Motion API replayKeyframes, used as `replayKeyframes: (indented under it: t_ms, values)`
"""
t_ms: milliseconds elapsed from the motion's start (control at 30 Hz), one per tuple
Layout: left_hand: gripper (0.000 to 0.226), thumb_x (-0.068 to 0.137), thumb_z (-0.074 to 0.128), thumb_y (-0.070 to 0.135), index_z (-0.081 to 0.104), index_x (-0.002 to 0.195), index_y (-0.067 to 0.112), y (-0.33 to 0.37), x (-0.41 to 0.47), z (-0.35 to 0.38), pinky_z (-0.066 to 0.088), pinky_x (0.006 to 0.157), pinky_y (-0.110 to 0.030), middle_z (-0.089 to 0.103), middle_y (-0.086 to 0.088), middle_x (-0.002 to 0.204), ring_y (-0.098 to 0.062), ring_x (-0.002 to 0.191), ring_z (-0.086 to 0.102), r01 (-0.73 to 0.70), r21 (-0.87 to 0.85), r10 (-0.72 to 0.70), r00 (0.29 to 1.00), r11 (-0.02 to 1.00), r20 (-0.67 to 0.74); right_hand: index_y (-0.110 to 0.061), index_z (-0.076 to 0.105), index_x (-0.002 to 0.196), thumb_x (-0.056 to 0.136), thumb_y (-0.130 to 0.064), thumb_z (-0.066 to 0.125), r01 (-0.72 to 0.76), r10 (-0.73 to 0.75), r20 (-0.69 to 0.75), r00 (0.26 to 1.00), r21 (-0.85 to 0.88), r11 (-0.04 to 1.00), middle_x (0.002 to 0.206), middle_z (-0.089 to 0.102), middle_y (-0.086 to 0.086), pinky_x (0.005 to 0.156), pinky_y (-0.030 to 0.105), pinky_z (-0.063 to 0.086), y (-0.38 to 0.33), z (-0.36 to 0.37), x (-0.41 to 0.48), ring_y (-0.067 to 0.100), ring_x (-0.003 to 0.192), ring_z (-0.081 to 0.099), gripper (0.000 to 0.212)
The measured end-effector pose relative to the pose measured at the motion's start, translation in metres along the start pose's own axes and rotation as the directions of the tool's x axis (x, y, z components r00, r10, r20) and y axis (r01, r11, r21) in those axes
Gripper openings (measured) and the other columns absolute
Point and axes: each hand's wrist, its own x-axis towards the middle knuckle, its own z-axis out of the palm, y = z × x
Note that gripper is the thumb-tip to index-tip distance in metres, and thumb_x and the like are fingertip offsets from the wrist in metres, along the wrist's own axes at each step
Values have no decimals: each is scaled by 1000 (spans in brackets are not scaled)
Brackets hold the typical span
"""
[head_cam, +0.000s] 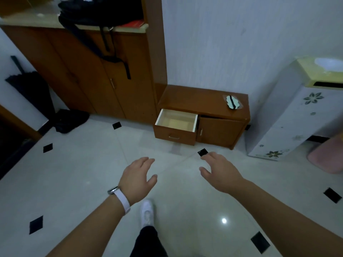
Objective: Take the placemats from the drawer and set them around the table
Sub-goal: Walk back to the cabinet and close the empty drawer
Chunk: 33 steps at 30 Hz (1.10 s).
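Observation:
A low brown cabinet [204,102] stands against the white wall. Its left drawer [176,123] is pulled open, and the pale inside shows nothing in it. No placemat and no table are in view. My left hand [138,178], with a white watch on the wrist, reaches forward over the tiled floor with relaxed fingers and holds nothing. My right hand [220,171] does the same a little to the right, short of the drawer.
A tall brown cupboard [89,71] with a black bag [100,13] on top stands to the left. A folded black umbrella [31,89] leans at far left. A white flowered unit [289,115] stands at right. My white shoe [147,212] steps on the glossy floor.

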Motion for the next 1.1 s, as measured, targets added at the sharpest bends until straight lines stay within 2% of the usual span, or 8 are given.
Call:
replayKeyframes:
  t_ms: [200,367,533,800,933,1100]
  values:
    - [56,89,65,36,54,139,15,-81,117,18,38,108,-39,54,-8,143,-27,131,50,-42,-68,46,997,997,56,-23,49,139,96,-46,49,-94,95,25,995,-42,995,137,50,-3,95,32,43,-9,25,116,18,121,48,49]
    - [56,89,62,39,53,140,19,-162,208,8,30,115,-44,50,-8,147,-26,137,44,-164,37,155,973,986,172,-19,48,140,97,-44,50,-192,197,97,976,-61,980,137,50,1,94,35,46,-39,41,202,22,120,49,50]
    - [57,91,62,36,50,143,17,-217,301,-9,25,117,-44,44,-9,152,-25,140,39,-261,76,241,949,962,204,-15,52,137,95,-38,53,-220,221,25,975,-46,974,133,53,2,93,36,46,-61,42,268,22,118,49,48]
    - [55,91,61,36,51,141,16,-221,398,17,28,115,-42,46,-10,150,-26,139,40,-303,39,280,918,952,281,-13,54,134,93,-36,57,-307,307,-5,952,-33,951,132,54,4,89,39,48,-39,58,328,25,117,50,47]
    - [55,90,62,35,52,140,14,-215,440,50,31,112,-43,49,-12,147,-28,136,43,-342,44,308,889,939,340,-13,53,135,93,-35,57,-326,327,30,944,-36,945,134,54,6,90,39,48,-9,81,359,27,118,50,48]
    - [54,86,59,36,57,134,12,-216,493,110,39,104,-46,55,-14,139,-33,128,50,-333,23,307,892,943,331,-10,56,133,91,-32,60,-314,316,57,947,-32,949,130,57,11,87,41,48,45,130,403,30,116,52,48]
